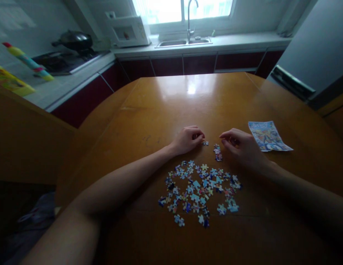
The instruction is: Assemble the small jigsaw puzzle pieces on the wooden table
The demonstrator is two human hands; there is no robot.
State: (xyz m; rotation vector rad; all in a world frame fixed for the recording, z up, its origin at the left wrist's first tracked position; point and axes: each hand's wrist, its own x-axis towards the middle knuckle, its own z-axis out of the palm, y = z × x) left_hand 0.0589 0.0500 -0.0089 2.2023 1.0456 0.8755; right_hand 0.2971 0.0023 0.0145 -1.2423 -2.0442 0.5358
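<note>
My left hand (188, 140) rests on the wooden table with curled fingers, its thumb and fingertips closed at a small light puzzle piece (205, 143). Facing it, my right hand (241, 147) hovers at the tabletop with bent fingers; thumb and forefinger are a little apart, and nothing shows between them. Between the hands lies a short strip of joined puzzle pieces (217, 152), closest to the right thumb. Many loose puzzle pieces (196, 184) in blue, white, yellow and dark colours are spread on the near side, below both hands.
A creased, colourful picture sheet (269, 136) lies right of my right hand. The brown table (171, 110) reaches toward a counter with a sink (172, 43) and a white microwave (129, 32). A black wok (74, 39) sits on the stove at left.
</note>
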